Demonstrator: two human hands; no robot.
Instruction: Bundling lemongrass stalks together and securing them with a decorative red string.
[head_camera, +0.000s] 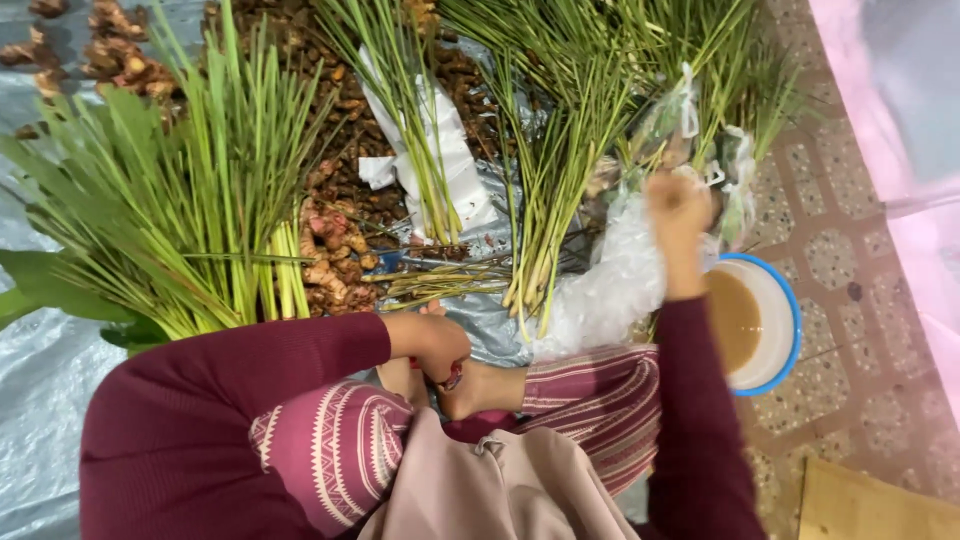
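A clear plastic bag (610, 285) is gripped at its top by the raised right hand (678, 208), beside a blue-rimmed bowl (785, 325) of brown liquid. The left hand (435, 345) is clenched near the lap; its contents cannot be made out. Lemongrass bundles (200, 215) and ginger roots (335, 255) are spread ahead on grey sheeting (40, 380).

My left hand (432, 345) rests closed near my foot (480, 388), gripping something small and dark that I can't make out. My right hand (680, 210) is raised and blurred, closed on a clear plastic bag (610, 285) by the lemongrass (560, 180). Just right of that arm sits a bowl (778, 325) with a blue rim, holding brown liquid. More lemongrass stalks (200, 220) lie to my left on a grey sheet (40, 380), with ginger roots (335, 250) between the bundles.
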